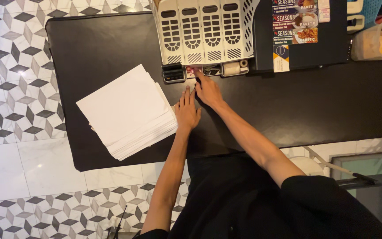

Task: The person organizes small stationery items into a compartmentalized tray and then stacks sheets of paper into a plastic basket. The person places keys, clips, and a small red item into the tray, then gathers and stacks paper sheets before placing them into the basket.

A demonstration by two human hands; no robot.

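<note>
Two bare hands meet at the back of a black table (288, 110), beside a stack of white paper (127, 110).

Left hand (186, 110) lies flat, fingers together, palm down on the table, just right of the paper stack. Right hand (207, 90) stretches a fingertip to a small tray of desk items (211, 70) beneath a white slotted file rack (204, 31); it grips nothing visible.

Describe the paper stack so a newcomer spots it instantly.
On the black table, look at its left end, beside the tiled floor. The paper stack lies there just left of the left hand: plain white sheets, fanned and askew, the only flat white thing on the dark top.
</note>
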